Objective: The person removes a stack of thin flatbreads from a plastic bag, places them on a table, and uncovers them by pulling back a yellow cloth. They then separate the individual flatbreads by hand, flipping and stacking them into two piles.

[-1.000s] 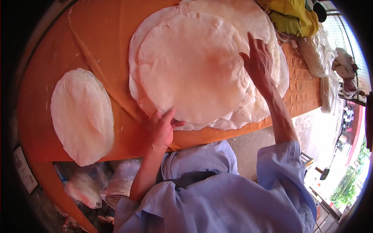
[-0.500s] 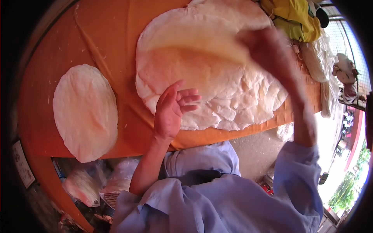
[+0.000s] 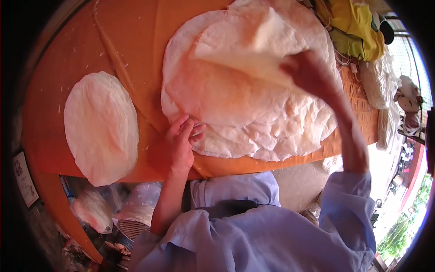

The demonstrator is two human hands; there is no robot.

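Observation:
A wide pile of thin, pale, round sheets (image 3: 294, 120) with wrinkled edges lies on the orange-covered table. My right hand (image 3: 312, 75), blurred by motion, grips a raised part of the top pale sheet (image 3: 235, 86) on the right side of the pile. The raised part stretches leftward from the hand in a blurred fold. My left hand (image 3: 183, 143) is at the pile's lower left edge, fingers loosely extended and holding nothing I can see. Farther left lies a smaller oval stack of similar pale sheets (image 3: 102, 129), apart from both hands.
Orange cloth (image 3: 136, 27) with a long crease covers the table. Yellow cloth (image 3: 355, 27) and plastic-wrapped bundles (image 3: 378, 84) lie along the right edge. Under the table's front left are clear plastic bags (image 3: 93, 211). A framed card (image 3: 26, 179) is at the far left.
My left hand has moved left and down to the pile's edge. My right hand has come slightly lower, still gripping the sheet, and the sheet's raised fold has shifted. The view has shifted slightly.

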